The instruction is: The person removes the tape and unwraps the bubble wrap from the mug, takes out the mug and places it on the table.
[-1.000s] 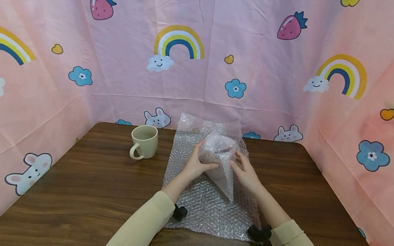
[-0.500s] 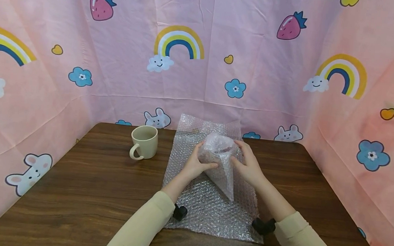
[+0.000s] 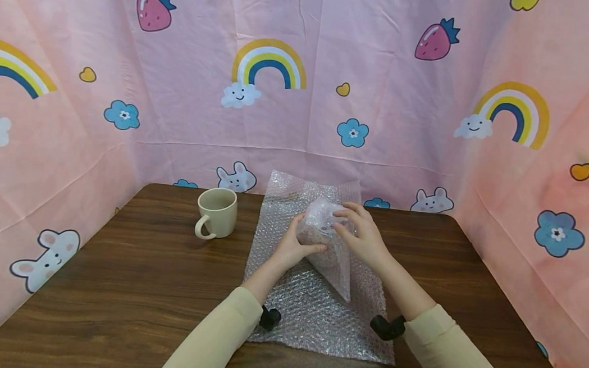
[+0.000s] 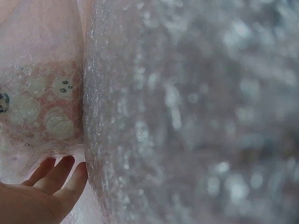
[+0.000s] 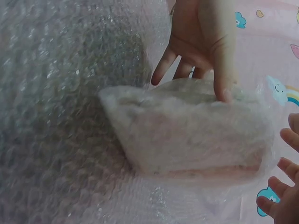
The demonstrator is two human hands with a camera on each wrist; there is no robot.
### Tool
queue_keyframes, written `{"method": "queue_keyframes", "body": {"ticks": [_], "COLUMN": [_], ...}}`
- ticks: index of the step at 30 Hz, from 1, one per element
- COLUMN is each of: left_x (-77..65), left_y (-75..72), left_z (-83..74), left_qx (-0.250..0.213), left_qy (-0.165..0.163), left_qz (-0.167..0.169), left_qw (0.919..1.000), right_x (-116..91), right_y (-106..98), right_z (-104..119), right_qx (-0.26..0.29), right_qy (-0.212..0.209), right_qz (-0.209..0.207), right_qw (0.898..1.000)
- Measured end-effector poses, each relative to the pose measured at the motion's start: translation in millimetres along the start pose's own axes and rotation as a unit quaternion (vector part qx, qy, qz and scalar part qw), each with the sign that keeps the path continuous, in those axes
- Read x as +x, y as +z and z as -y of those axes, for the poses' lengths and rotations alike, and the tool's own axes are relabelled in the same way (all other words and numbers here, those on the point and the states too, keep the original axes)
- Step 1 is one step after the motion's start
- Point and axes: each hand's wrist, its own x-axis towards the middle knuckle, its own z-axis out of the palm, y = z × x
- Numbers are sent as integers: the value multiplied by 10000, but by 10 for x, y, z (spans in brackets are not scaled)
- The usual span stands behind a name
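Observation:
A bubble-wrapped bundle (image 3: 332, 262), with a loose pointed flap towards the person, is over the bubble wrap sheet (image 3: 312, 314). Through the film in the left wrist view, a reddish printed surface (image 4: 56, 100) with pale cartoon figures shows; what the object is cannot be told. My left hand (image 3: 290, 248) grips the bundle's left side, thumb in front, fingers behind. My right hand (image 3: 364, 236) is at the bundle's upper right, its bent fingers spread over the top folds. In the right wrist view, the right fingers (image 5: 285, 186) stand spread at the edge.
A beige mug (image 3: 217, 213) stands upright on the dark wooden table (image 3: 131, 286), left of the sheet, handle towards the front left. A pink cartoon-print curtain (image 3: 191, 127) encloses the table's back and sides.
My right hand has shifted from the bundle's right side up and left over its top, fingers now more spread. The left hand, bundle and mug have stayed in place.

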Motion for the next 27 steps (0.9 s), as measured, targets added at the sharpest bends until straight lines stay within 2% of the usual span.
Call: {"method": "queue_keyframes", "body": {"ticks": [6, 9, 13, 17, 23, 27], "left_x": [-15, -15, -15, -19, -41, -39], "left_y": [-5, -3, -1, -3, -21, -29], "left_z": [-6, -6, -3, -4, -16, -12], "left_qx": [-106, -97, -88, -60, -20, 56], "left_qy": [-70, -95, -99, -111, -179, -187], "left_qz": [84, 85, 78, 91, 141, 129], "left_qw": [9999, 9999, 9999, 9999, 9997, 9997], "right_x": [95, 165, 260, 336, 410, 445], "right_y": [38, 42, 44, 45, 48, 39], "right_z": [59, 78, 90, 103, 144, 188], "right_qx": [-311, -717, -1246, -1566, -2081, -2173], "right_qy": [-286, -567, -907, -1051, -998, -943], "right_qz": [169, 288, 612, 1025, 1706, 1969], "right_qw": [9990, 9954, 9862, 9767, 9579, 9514]}}
